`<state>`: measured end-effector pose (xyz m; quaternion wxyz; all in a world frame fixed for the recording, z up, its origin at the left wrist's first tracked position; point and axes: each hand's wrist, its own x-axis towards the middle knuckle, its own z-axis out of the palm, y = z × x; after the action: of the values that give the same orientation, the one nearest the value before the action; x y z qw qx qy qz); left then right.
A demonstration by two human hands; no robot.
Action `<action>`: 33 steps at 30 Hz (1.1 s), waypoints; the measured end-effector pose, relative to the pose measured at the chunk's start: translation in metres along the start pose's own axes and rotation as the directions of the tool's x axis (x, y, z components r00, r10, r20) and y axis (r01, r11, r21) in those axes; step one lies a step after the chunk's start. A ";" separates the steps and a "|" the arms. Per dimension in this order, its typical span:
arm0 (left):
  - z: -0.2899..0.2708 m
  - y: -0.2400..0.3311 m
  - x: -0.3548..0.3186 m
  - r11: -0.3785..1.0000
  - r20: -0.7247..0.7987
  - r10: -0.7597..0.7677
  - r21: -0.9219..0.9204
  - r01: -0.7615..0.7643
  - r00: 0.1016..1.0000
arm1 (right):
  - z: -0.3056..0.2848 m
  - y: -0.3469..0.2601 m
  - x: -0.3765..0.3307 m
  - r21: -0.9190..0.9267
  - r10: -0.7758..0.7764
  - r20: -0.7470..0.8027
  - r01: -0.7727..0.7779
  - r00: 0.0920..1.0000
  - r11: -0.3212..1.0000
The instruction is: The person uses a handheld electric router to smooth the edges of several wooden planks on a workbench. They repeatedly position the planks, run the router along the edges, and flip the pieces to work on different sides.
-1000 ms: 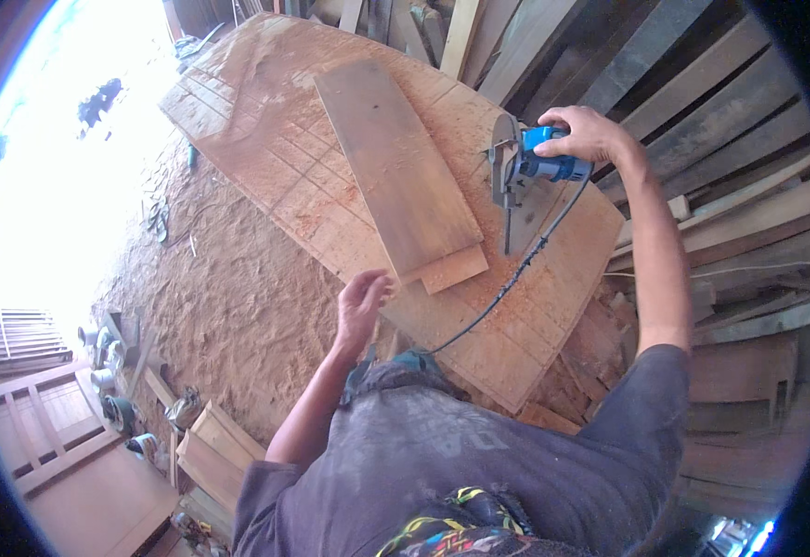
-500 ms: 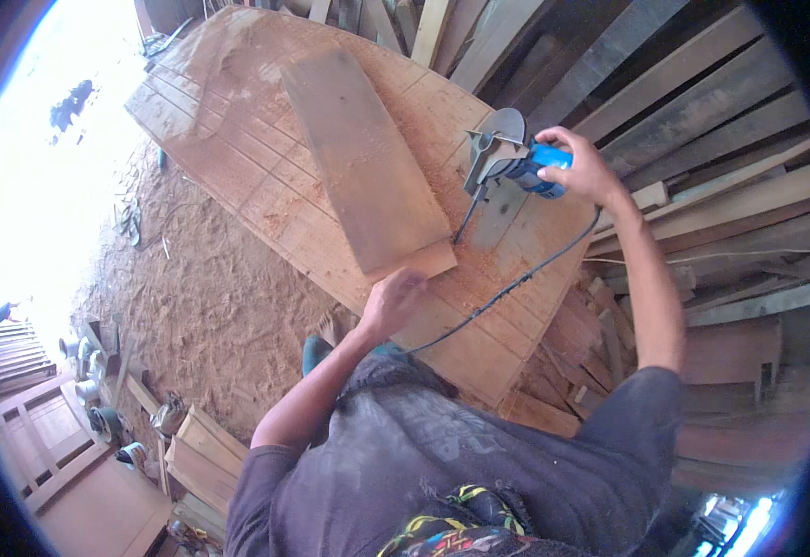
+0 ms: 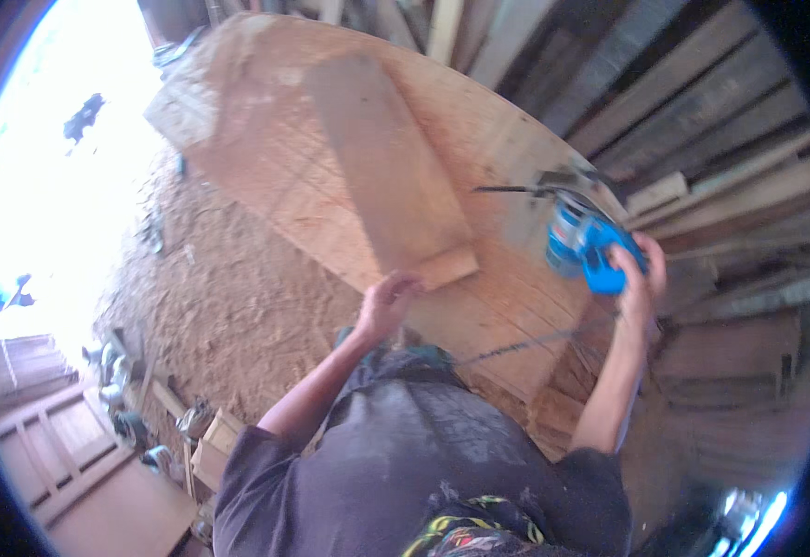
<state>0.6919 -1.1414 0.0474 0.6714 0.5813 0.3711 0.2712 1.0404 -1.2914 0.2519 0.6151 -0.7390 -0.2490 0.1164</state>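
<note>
Here's the right hand (image 3: 639, 278), out by the right edge of the broad, grooved, dust-strewn wooden tabletop (image 3: 321, 218), and its fingers are curled around the bright blue handle of a blue-bodied handheld power tool with a dark metal front (image 3: 596, 249). The forearm runs steeply up from the dark short sleeve (image 3: 590, 492), leaning a touch to the right, the wrist behind the grip. The tool sits tilted, its metal end facing away from the body, a thin dark rod (image 3: 507, 189) poking leftward over the tabletop. Blur everywhere there; whether the tool rests on anything, I can't tell.

Over to the left hand (image 3: 387, 306)! Forearm slanting up and inward, hand at the near end of a long, flat, grey-brown wooden plank (image 3: 391, 167), just beside a short, paler wooden strip (image 3: 449, 268) that juts from under that end. Fingers half bent, reaching toward the wood; contact or a pinch, I can't make out. The plank lies slantwise on the tabletop, and a black cord (image 3: 507, 351) trails low between the two arms.
</note>
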 end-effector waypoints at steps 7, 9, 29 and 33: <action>-0.038 0.027 -0.002 0.998 0.029 -0.004 0.060 0.002 1.000 | 0.030 0.030 -0.102 0.298 0.093 -0.318 0.006 0.944 0.954; -0.049 0.035 -0.004 0.995 0.038 0.012 0.099 -0.016 0.999 | 0.050 0.031 -0.126 0.293 0.087 -0.361 0.024 0.929 0.956; -0.111 -0.003 0.007 0.991 0.033 -0.013 -0.136 0.018 0.999 | 0.100 0.043 -0.181 0.044 0.051 -0.378 -0.037 0.924 0.998; -0.093 0.025 0.035 0.990 0.084 0.087 0.103 -0.095 0.993 | 0.090 0.055 -0.180 0.066 0.077 -0.358 -0.057 0.931 0.996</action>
<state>0.6380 -1.0550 0.0615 0.6405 0.6431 0.3312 0.2580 0.8567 -1.3138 0.1555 0.6658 -0.7389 -0.1037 0.0067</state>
